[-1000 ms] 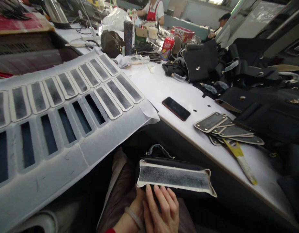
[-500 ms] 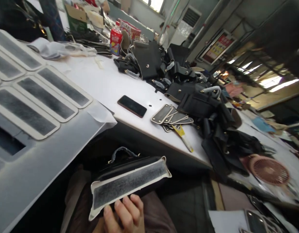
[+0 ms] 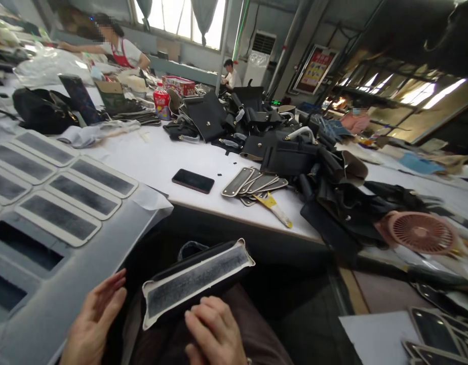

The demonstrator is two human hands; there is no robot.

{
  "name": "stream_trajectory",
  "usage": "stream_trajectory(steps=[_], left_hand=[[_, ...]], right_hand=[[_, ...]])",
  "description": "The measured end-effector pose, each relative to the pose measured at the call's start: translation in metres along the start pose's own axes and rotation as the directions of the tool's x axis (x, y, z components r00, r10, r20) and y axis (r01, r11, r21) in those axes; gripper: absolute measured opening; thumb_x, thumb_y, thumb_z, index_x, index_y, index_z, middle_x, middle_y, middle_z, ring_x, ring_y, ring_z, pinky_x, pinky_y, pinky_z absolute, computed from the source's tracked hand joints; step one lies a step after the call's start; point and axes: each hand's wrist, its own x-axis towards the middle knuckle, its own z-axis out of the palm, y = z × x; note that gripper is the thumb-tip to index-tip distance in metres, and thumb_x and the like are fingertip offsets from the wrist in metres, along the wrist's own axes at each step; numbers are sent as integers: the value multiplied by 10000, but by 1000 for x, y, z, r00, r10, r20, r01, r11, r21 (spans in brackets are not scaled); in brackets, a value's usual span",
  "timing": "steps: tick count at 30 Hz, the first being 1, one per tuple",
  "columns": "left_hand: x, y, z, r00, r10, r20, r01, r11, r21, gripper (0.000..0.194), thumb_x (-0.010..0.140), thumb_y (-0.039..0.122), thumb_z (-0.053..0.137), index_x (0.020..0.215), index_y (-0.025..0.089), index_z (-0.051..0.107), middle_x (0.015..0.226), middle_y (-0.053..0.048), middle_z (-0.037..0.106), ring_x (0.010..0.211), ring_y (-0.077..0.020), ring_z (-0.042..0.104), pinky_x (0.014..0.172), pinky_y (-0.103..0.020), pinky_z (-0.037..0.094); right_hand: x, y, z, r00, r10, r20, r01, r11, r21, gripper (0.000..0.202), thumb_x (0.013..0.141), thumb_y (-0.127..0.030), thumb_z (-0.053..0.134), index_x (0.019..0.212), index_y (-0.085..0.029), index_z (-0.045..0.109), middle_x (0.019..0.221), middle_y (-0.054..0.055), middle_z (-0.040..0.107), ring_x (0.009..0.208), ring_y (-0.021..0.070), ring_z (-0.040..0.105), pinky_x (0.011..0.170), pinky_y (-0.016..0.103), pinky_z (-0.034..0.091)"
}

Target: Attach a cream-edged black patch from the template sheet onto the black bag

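A black handbag (image 3: 196,284) lies on my lap with its base turned up; the base is a dark grey panel framed by a pale border with raised corners. Its handle (image 3: 190,249), in clear wrap, shows behind. My left hand (image 3: 93,317) is left of the bag, apart from it, fingers stretched and thumb apart. By the bag's near edge is my right hand (image 3: 218,329), fingers loosely bent and not wrapped round anything; whether the fingertips touch the bag I cannot tell. Pale-edged base panels (image 3: 59,215) lie in rows on a grey board (image 3: 116,248) at left.
On the white table (image 3: 143,157) lie a phone (image 3: 193,180), dark trimmed pieces (image 3: 252,183), a yellow-handled tool (image 3: 274,208) and a heap of black bags (image 3: 287,152). A pink fan (image 3: 422,231) stands at right. More trimmed pieces (image 3: 435,329) lie lower right. Other people work farther back.
My left hand has come into view beside the bag. My right hand has loosened and shifted right along the bag's near edge. The view has tilted up, showing people at the back.
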Motion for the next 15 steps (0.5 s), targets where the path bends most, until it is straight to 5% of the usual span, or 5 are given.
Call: stream_trajectory(steps=[4, 7, 10, 13, 15], left_hand=[[-3, 57, 14, 917, 298, 264, -390, 807, 444, 732, 633, 676, 728, 1272, 352, 576, 1392, -33, 562, 1317, -375, 470, 1151, -637, 292], [-9, 79, 57, 700, 405, 588, -696, 573, 433, 781, 688, 553, 763, 1393, 366, 485, 1471, -29, 487, 1349, -333, 448, 1158, -583, 315], [-11, 85, 105, 538, 299, 788, -803, 467, 371, 959, 623, 417, 859, 1461, 369, 395, 1522, -30, 419, 1397, -317, 387, 1199, -546, 231], [-8, 88, 143, 449, 193, 872, -813, 493, 310, 1065, 555, 300, 906, 1460, 399, 354, 1557, -22, 348, 1423, -326, 344, 1207, -553, 173], [-4, 95, 163, 419, 135, 898, -801, 520, 296, 1083, 533, 254, 911, 1451, 411, 359, 1571, -16, 315, 1438, -333, 313, 1205, -556, 165]], right_hand=[[-26, 29, -50, 928, 373, 17, -373, 923, 91, 235, 962, -191, 515, 1153, -169, 651, 1049, 94, 644, 1003, 198, 622, 867, 281, 553], [-51, 61, -60, 490, 869, 63, -829, 443, 343, 317, 890, -445, 642, 1093, -203, 668, 1100, 99, 644, 1041, 245, 611, 901, 333, 532], [-62, 90, -43, 62, 966, 252, -877, -68, 476, 609, 730, -686, 689, 1049, -170, 649, 1072, 138, 662, 1003, 299, 633, 815, 393, 553], [-60, 108, -14, -18, 923, 384, -838, -224, 499, 649, 745, -758, 593, 921, -135, 639, 848, 139, 678, 755, 282, 676, 622, 407, 562], [-54, 115, 5, 30, 895, 446, -815, -236, 529, 635, 805, -750, 531, 838, -124, 632, 726, 109, 654, 631, 248, 654, 563, 407, 554]])
